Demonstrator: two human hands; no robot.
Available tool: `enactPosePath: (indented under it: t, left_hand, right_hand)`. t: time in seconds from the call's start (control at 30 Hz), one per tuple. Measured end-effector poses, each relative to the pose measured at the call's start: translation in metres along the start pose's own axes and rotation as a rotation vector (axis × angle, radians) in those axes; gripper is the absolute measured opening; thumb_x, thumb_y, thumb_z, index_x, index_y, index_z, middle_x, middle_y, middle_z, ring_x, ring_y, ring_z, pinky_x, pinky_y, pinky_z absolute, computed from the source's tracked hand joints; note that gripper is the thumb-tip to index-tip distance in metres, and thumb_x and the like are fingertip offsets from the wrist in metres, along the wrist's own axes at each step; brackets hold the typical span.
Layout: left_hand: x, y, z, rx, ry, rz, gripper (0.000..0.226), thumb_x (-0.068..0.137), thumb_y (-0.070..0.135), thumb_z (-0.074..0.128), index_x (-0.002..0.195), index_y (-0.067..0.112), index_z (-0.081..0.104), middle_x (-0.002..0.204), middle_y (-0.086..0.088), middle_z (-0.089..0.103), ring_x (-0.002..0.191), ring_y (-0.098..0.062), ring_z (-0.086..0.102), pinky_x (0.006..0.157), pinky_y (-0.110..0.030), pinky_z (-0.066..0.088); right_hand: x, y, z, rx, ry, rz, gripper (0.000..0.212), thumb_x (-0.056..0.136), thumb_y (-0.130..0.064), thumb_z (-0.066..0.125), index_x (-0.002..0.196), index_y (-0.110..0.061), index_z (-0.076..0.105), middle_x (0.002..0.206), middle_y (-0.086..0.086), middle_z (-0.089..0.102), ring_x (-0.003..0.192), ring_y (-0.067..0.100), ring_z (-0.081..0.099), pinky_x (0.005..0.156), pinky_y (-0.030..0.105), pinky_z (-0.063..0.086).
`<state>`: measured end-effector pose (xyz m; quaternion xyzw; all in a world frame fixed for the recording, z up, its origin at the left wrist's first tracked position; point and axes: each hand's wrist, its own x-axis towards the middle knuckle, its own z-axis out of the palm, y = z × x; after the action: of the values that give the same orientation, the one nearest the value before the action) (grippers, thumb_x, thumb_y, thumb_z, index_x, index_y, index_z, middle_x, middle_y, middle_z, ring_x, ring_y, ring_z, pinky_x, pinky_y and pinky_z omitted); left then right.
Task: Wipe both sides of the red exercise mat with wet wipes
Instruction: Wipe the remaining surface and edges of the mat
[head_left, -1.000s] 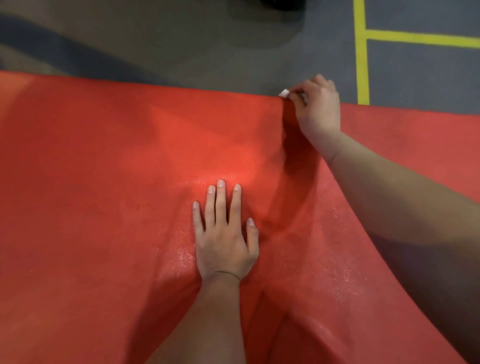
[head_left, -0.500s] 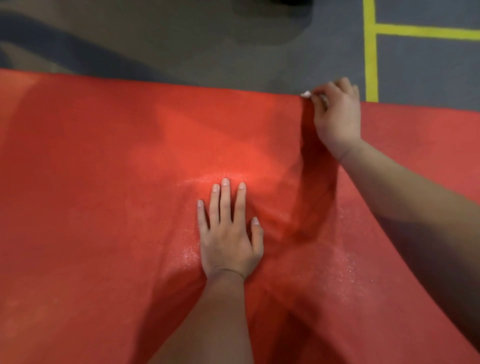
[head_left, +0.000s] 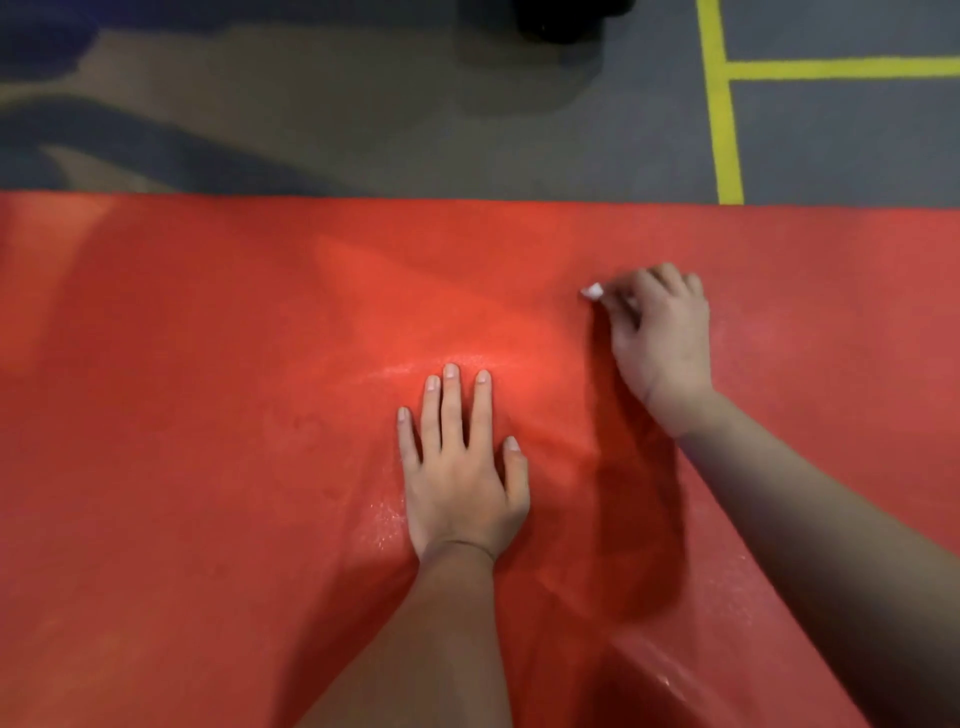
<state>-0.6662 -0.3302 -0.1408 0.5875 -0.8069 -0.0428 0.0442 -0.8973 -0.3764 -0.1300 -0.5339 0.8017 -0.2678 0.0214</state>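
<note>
Nearest us, the mat (head_left: 208, 415) lies spread across the floor (head_left: 363, 130), rucked into a glossy ridge at the lower right. The left hand (head_left: 460, 483) is planted flat on it, fingers (head_left: 451, 405) straight and slightly spread, pinning the sheet. Just beyond and to the right, the right hand (head_left: 662, 343) is curled tight round a small white wipe (head_left: 592, 291), only a corner poking out, pressed to the red surface short of the far edge. So this looks like the wiping step, on the upward face. Wet sheen shows around the left hand; next, I'd say, more strokes across the duller stretches, then a flip. Past the mat: yellow tape (head_left: 724, 130) on grey floor.
</note>
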Motion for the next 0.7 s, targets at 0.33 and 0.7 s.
enactPosePath:
  t: [0.33,0.7]
  left_hand:
    - [-0.001,-0.001,0.003,-0.023,-0.002,-0.002,0.071,0.094,0.048,0.034,0.162,0.027,0.028,0.170,-0.003,0.018,0.158,-0.020,0.009,0.126,-0.053,0.010]
    - [-0.002,-0.003,0.004,-0.047,-0.004,0.018,0.072,0.094,0.052,0.023,0.163,0.030,0.023,0.171,-0.001,0.013,0.158,-0.017,0.005,0.127,-0.050,0.003]
  right_hand:
    - [-0.035,0.008,-0.013,-0.038,0.042,0.055,0.025,0.095,-0.035,0.058,0.096,-0.016,0.073,0.096,0.012,0.061,0.090,0.042,0.054,0.074,0.049,0.044]
    - [-0.100,0.013,-0.025,0.091,0.024,0.021,0.013,0.089,-0.030,0.069,0.094,-0.021,0.078,0.092,0.002,0.062,0.086,0.032,0.055,0.080,0.044,0.044]
